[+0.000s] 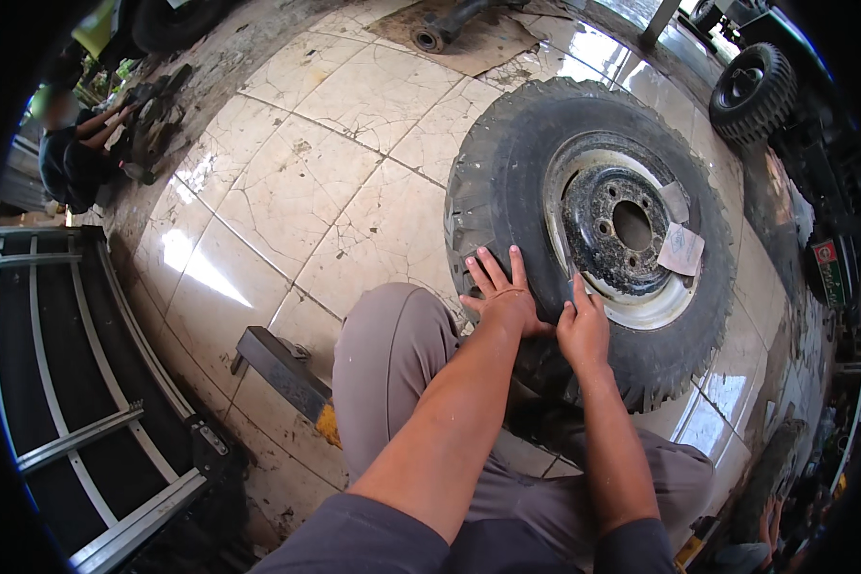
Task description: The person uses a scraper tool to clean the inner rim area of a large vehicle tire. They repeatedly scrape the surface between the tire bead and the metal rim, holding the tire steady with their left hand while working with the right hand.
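In front of me a large black tyre (512, 177) lies flat on the tiled floor, mounted on a wheel rim (631, 308) with white paint and a dirty black centre. My left hand (502, 297) rests on the tyre's sidewall and tread edge, its fingers spread. Close beside it, my right hand (584, 330) is closed, index finger stretched along a thin grey piece at the rim's inner edge. Most of that piece is hidden, so its kind is unclear. Two worn pieces of paper or card, one pinkish (681, 249) and one grey (674, 201), lie on the rim's right side.
A dark metal bar with a yellow end (287, 378) lies by my left knee. Left stands a black panel with metal rails (72, 359). A person (72, 143) sits far left. Beyond the tyre, a metal tube part (440, 33) lies on cardboard. A vehicle wheel (751, 91) stands at right.
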Tool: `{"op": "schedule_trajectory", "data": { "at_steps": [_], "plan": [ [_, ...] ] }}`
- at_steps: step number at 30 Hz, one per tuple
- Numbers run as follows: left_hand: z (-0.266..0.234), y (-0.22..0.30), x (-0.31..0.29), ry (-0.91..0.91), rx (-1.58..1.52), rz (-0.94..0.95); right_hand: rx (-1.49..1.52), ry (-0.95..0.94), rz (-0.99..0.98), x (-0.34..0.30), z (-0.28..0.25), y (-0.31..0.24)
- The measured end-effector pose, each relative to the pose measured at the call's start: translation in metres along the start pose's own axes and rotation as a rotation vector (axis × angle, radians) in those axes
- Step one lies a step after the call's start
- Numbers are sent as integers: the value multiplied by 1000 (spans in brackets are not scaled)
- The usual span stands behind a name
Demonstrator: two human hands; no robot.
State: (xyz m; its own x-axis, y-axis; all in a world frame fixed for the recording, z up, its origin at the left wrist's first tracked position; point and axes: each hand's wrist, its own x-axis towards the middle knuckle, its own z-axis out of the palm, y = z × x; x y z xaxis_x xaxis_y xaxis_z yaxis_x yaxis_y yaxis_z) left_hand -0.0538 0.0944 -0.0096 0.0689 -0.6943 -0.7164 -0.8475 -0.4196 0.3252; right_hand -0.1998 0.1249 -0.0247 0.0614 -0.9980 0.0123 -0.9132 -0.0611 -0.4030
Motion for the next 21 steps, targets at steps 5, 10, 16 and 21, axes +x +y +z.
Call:
{"op": "schedule_trajectory", "data": {
  "at_steps": [5, 10, 16, 21],
  "plan": [
    [3, 1, 2, 19, -10, -13, 63, 44, -48, 1, -7, -10],
    [3, 1, -1, -5, -3, -11, 26, 6, -10, -2, 2, 1],
    [2, 2, 2, 24, -17, -15, 65, 9, -8, -1, -9, -7],
    [-3, 1, -1, 8, -6, -4, 79, 21, -7, 0, 0, 1]
  ]
}}
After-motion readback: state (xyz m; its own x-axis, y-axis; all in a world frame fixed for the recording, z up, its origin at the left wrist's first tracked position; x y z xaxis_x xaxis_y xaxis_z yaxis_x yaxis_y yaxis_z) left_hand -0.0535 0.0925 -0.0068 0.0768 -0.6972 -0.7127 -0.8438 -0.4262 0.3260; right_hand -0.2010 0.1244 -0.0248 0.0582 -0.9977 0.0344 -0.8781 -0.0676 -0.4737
